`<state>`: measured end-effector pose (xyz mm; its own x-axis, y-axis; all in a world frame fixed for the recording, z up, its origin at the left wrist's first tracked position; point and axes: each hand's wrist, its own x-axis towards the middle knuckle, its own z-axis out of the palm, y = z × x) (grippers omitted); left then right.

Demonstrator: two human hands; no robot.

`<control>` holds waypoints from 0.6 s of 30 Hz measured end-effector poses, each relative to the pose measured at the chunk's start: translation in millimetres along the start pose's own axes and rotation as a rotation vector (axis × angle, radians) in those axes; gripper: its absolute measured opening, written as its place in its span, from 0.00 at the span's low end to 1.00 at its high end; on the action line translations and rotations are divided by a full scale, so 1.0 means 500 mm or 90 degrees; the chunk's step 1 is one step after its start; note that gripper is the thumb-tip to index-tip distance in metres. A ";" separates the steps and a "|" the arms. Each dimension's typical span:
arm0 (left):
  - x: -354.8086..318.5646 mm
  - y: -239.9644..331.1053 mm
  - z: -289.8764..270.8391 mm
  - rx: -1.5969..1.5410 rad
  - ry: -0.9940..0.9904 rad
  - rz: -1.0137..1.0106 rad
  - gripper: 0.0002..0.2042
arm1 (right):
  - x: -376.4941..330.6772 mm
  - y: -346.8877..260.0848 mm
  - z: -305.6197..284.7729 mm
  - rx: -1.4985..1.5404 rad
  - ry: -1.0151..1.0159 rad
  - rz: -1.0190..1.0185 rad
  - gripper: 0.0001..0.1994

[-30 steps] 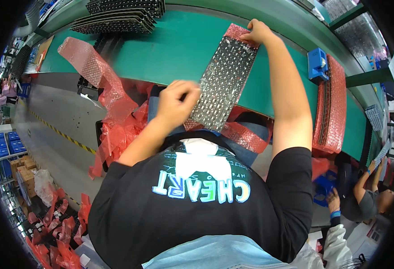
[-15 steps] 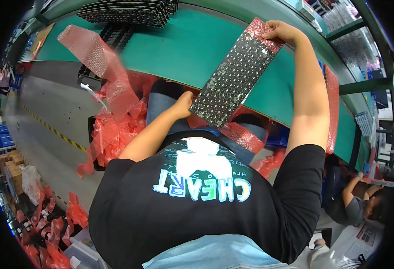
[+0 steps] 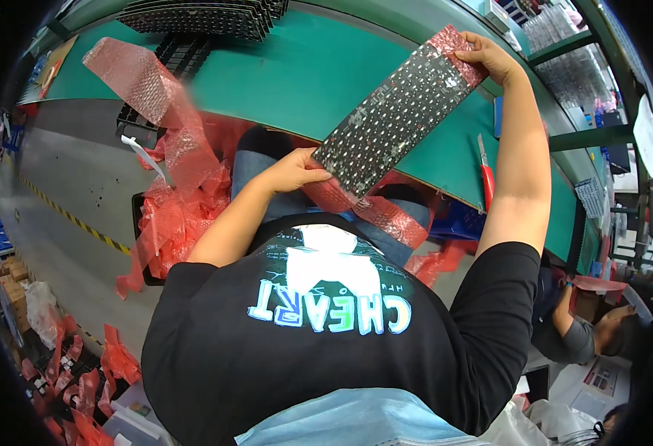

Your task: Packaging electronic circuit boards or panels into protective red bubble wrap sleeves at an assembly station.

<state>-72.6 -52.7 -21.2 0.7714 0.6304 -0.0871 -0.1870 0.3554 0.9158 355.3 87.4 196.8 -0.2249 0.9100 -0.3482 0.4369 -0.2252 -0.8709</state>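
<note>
A long black circuit board [image 3: 393,111], dotted with rows of small pale parts, is held slanting over the table's near edge. My left hand [image 3: 291,172] grips its lower left corner, with the thumb on top. At its upper right end, my right hand [image 3: 493,61] pinches the board together with red bubble wrap [image 3: 451,41] folded over that end. The wrap's lower part [image 3: 395,223] hangs out below the board, over my lap. What lies behind the board is hidden.
A red-handled knife [image 3: 487,178] lies right on the green table [image 3: 296,67]. Several boards [image 3: 200,18] stand at the back left. Loose red bubble wrap [image 3: 178,223] heaps over a black bin by my left arm. Another person [image 3: 586,334] sits at the right.
The board has tipped flatter, its far end moving right with my right hand. My left thumb now lies over its corner. The red bubble-wrap sheet beyond my right arm is gone, showing the knife.
</note>
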 end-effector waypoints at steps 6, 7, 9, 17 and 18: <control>-0.010 -0.006 -0.014 0.015 0.021 -0.014 0.18 | 0.010 0.031 -0.004 0.043 0.015 0.007 0.19; -0.013 -0.009 -0.016 0.019 0.029 -0.011 0.19 | 0.011 0.035 -0.003 0.054 0.016 0.004 0.21; -0.021 0.005 -0.010 0.016 0.041 -0.022 0.18 | 0.011 0.042 -0.001 0.061 0.012 -0.001 0.21; -0.039 0.057 0.005 0.018 0.089 -0.055 0.16 | 0.007 0.030 0.006 0.055 0.014 -0.047 0.22; -0.039 0.056 0.006 0.019 0.089 -0.056 0.16 | 0.006 0.030 0.004 0.056 0.014 -0.046 0.22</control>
<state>-91.0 -56.9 7.4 0.6917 0.6880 -0.2195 -0.1029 0.3947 0.9130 359.3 85.9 181.9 -0.2337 0.9322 -0.2763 0.3411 -0.1874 -0.9211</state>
